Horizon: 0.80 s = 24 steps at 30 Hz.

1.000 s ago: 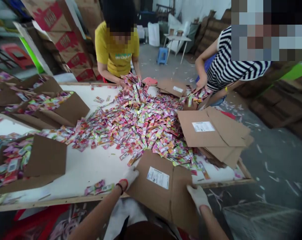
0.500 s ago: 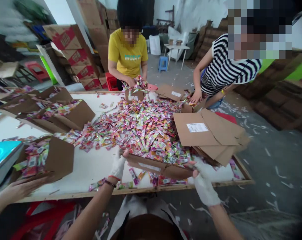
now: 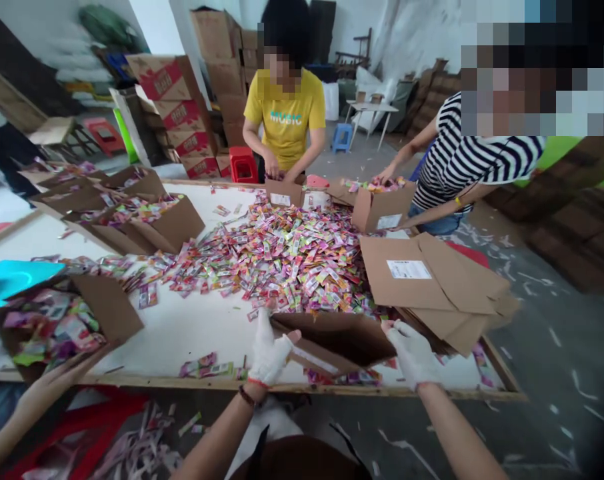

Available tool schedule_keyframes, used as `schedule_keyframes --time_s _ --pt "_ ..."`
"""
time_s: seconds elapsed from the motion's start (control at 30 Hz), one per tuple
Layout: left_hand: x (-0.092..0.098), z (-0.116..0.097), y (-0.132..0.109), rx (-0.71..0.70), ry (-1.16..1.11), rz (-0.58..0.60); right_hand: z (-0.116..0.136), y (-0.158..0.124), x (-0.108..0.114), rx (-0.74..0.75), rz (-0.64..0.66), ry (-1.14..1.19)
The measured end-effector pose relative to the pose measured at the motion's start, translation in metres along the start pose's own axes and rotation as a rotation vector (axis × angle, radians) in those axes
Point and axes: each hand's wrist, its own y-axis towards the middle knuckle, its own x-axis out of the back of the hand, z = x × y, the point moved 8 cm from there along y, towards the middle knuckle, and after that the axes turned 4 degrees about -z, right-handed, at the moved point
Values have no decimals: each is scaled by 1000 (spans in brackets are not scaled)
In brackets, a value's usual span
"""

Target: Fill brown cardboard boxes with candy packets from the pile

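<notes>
Fingers [image 3: 267,333] on sideways-lying carton [image 3: 342,337]

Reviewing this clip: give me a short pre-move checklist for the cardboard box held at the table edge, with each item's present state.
1. Left hand gripping the cardboard box: ok, gloved, on its left flap.
2. Right hand gripping the box: ok, gloved, on its right side.
3. Box mouth open toward the pile of sachets: ok, dark interior shows.
4. Box contents: cannot tell, interior is in shadow.
5. Stray sachets under the box at the table edge: not ok, several lie beneath it.
6. Flattened cardboard stack clear of the box: cannot tell, its edge sits close beside the right hand.
</notes>
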Motion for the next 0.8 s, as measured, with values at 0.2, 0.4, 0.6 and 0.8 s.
schedule_keyframes --time_s 0.2,0.4,0.6,0.8 --pt "-46 -71 -57 -682 23 681 13 21 -43 174 83 -204" --pt "-35 -68 -34 -708 473 467 37 29 -84 429 149 -303" --pt "-33 -49 -53 -924 421 937 76 17 -107 500 113 -35" --pt "4 -13 -1 -597 549 805 59 -13 -100 188 297 -133"
